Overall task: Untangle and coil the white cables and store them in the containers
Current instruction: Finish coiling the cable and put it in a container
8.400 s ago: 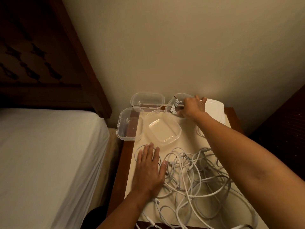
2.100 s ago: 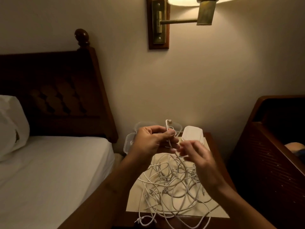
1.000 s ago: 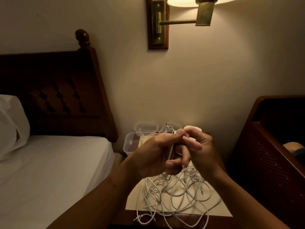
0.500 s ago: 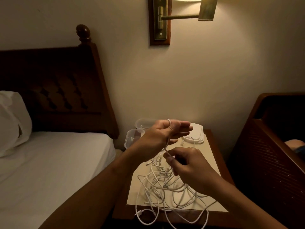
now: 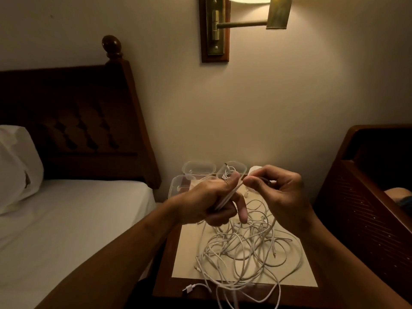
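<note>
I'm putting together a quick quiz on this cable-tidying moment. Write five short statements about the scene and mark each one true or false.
1. The left hand and the right hand both hold a white cable above the nightstand. True.
2. Every cable is stored in a container. False: a tangle of cables lies loose on the nightstand.
3. A clear container at the back holds a coiled cable. True.
4. The wall lamp is switched off. False: it is lit.
5. A cable plug lies near the nightstand's front edge. True.
</note>
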`<state>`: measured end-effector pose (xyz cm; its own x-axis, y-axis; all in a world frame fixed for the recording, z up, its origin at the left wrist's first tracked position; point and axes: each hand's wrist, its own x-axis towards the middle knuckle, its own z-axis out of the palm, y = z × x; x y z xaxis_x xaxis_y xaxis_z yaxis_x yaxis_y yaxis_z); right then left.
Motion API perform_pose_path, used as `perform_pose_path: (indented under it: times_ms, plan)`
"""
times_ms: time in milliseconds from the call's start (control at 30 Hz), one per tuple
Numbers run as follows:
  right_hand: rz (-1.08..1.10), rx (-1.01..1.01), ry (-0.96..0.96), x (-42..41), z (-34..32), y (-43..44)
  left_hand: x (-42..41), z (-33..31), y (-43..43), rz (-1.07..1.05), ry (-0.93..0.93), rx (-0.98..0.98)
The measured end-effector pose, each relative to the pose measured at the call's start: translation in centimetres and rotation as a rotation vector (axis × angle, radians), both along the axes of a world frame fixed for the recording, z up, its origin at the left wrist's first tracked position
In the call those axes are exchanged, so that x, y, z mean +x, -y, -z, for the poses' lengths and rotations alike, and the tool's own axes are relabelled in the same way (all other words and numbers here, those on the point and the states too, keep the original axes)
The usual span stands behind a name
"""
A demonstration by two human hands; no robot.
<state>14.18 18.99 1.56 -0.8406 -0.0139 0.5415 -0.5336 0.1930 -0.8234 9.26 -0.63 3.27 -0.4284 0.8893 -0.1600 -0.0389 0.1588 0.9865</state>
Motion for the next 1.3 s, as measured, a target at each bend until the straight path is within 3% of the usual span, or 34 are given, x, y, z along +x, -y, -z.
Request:
perform_pose_path:
  times_ms: [133, 233, 333, 400, 467, 700, 900, 1033, 1300]
  plan:
    - [-0.085, -0.15, 0.032, -0.5, 1.1, 0.7, 1.5, 1.2, -0.6, 0.133, 0.34, 0.287]
    - [-0.109, -0.251, 0.139, 0.2, 1.7, 1.9, 2.3, 1.7, -1.1, 0.136, 0.434, 0.463]
    - [-0.144, -0.29, 0.235, 1.1, 2.5, 2.9, 2.9, 1.8, -1.5, 0.005, 0.442, 0.587]
    - [-0.157, -0.215, 0.268, 1.7, 3.4, 3.1, 3.1, 1.6, -1.7, -0.094, 0.436, 0.642]
    - [-0.089, 0.001, 0.262, 2.4, 4.4, 2.9, 2.8, 1.3, -1.7, -0.214, 0.449, 0.668]
    - [-0.01, 0.517, 0.071, 3.7, 4.6, 2.4, 1.0, 1.4, -1.0, -0.375, 0.203, 0.463]
    - [-0.054, 0.663, -0.01, 3.9, 3.0, 1.7, 1.0, 1.1, -1.6, -0.405, -0.032, 0.165]
    - [-0.054, 0.567, -0.171, 3.6, 1.1, 0.8, 1.1, 1.5, -1.7, -0.323, -0.334, -0.067]
    - [0.072, 0.387, -0.263, 0.6, 0.0, -1.3, 1.5, 1.6, -1.7, -0.03, 0.096, 0.097]
